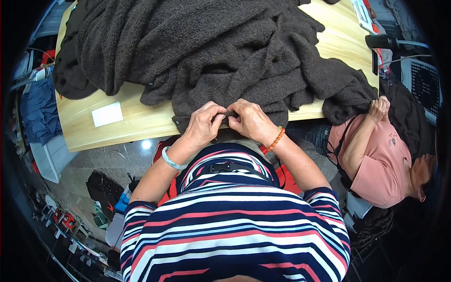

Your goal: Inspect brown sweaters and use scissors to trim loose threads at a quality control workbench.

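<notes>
A large heap of dark brown knitted fabric [225, 51] covers much of the table and hangs over its near edge. Both my hands meet at that edge, each pinching the same stretch of the fabric's border. My left hand [205, 123], below a pale green bangle [172, 159], has thumb and fingers closed on it. Close beside it, my right hand [250, 118] grips the border too, with an orange bead bracelet [276, 138] on its wrist. Whether anything small sits between the fingertips cannot be made out.
The pale wooden table [89, 136] bears a white card [107, 114] at left. On the right a co-worker in a pink shirt [376, 162] holds dark fabric at the table edge. Blue cloth [40, 113] lies beyond the left side, above a white bin [49, 157].
</notes>
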